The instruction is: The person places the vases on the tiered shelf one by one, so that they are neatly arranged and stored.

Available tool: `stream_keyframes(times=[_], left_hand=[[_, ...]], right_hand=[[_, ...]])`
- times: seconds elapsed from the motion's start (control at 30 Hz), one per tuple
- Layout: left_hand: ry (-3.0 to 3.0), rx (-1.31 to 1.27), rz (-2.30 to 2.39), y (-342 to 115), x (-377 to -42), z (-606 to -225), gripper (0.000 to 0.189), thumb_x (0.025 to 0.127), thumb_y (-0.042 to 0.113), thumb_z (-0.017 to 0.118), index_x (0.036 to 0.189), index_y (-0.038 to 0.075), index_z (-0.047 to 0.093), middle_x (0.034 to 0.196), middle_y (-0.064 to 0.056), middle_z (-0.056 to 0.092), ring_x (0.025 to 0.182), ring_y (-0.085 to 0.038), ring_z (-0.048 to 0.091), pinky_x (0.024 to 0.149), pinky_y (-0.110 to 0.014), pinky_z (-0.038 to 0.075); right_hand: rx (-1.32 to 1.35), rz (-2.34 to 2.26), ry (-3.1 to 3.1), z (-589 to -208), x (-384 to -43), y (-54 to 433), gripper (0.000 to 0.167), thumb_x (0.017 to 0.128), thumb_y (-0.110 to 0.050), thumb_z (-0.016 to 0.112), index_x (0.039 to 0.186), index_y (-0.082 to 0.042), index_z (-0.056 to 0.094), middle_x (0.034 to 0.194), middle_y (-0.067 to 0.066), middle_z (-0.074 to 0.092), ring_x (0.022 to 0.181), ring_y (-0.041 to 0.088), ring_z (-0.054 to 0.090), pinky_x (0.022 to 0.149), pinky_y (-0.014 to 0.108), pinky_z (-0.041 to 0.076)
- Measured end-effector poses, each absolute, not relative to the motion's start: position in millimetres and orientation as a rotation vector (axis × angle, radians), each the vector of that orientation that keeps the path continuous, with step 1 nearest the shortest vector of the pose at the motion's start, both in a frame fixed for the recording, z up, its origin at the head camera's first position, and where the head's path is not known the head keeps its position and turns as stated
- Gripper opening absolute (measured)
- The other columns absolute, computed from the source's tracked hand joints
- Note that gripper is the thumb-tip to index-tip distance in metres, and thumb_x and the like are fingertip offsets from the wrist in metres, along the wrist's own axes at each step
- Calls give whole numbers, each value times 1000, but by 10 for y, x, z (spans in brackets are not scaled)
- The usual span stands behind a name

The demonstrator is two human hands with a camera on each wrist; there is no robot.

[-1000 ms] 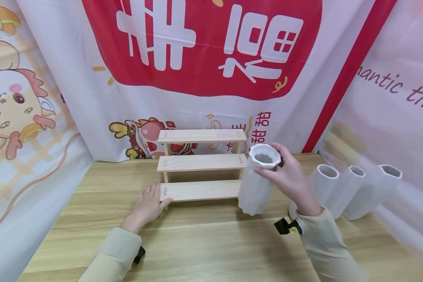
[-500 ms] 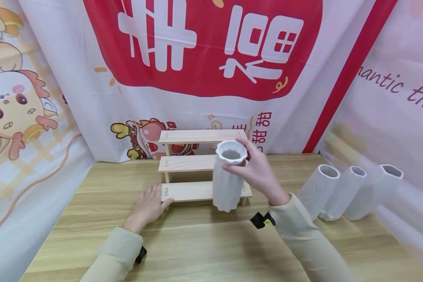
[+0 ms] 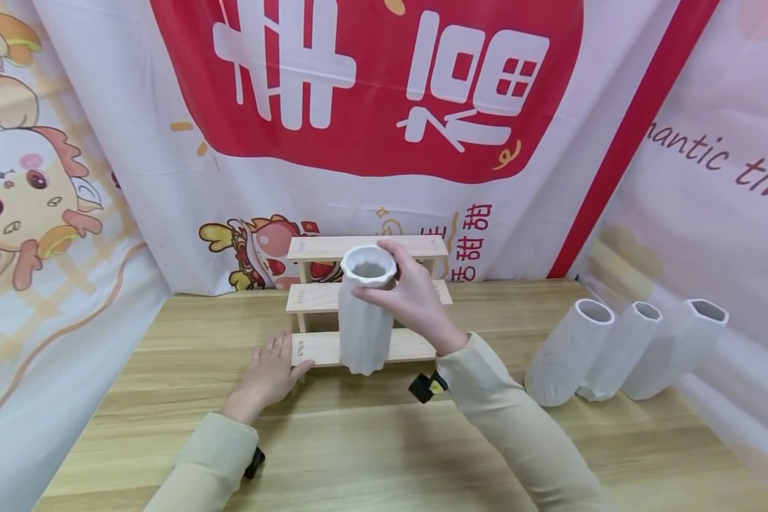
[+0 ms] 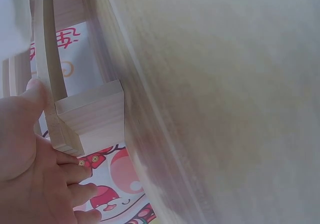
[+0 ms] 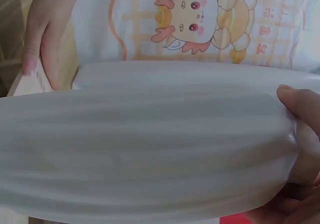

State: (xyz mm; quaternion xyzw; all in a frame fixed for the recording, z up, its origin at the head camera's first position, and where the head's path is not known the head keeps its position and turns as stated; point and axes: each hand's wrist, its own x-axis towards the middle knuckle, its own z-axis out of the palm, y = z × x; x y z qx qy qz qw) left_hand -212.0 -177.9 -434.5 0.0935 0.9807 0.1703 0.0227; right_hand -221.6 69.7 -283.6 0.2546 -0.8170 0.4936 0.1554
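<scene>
Near the upper end of a tall white ribbed vase (image 3: pixel 366 327) with a scalloped rim, my right hand (image 3: pixel 416 299) grips its side between thumb and fingers. The vase stands nearly upright in front of a three-step wooden shelf (image 3: pixel 313 347), its base just past the lowest step's front edge; it appears held off the table. My left hand (image 3: pixel 267 373) rests against the left end of that lowest step, thumb on the plank and fingers fairly straight alongside it. In the right wrist view the ribbed vase (image 5: pixel 150 149) fills the middle and hides most of the shelf.
Three more white vases stand to the right on the wooden table (image 3: pixel 358 455): a round-mouthed vase (image 3: pixel 569 355), a narrow faceted vase (image 3: pixel 621 352) and a wide-mouthed faceted vase (image 3: pixel 675 348). A printed cloth (image 3: pixel 243 178) hangs right behind the shelf.
My right hand has carried the ribbed vase leftward, from the shelf's right end to before its middle, and slightly up. My left hand has stayed at the shelf's left end.
</scene>
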Motion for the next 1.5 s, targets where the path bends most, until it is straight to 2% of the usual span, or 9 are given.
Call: stream_keyframes(times=[0.77, 1.0, 1.5], left_hand=[[3043, 306, 525, -1786, -2130, -4348, 78, 97, 43, 40, 140, -15, 10, 145, -33, 11, 132, -47, 10, 105, -58, 5], [3060, 320, 512, -1786, -2113, -4338, 76, 97, 41, 40, 139, -16, 12, 144, -34, 12, 131, -48, 12, 105, -59, 6], [3071, 324, 521, -1780, -2104, -4334, 76, 97, 40, 41, 138, -17, 13, 143, -35, 14, 130, -49, 13, 104, -60, 7]], right_hand=[[770, 1399, -2324, -2960, -2430, 296, 75, 70, -22, 82, 131, -3, 43, 112, 7, 59, 97, 15, 55, 79, 28, 47], [764, 1394, -2342, -2951, -2452, 234, 75, 70, -24, 81, 131, -2, 43, 113, 7, 59, 98, 15, 55, 80, 28, 47], [776, 1390, -2393, -2955, -2499, 228, 76, 73, -24, 79, 135, -2, 39, 113, 9, 58, 95, 15, 55, 76, 27, 48]])
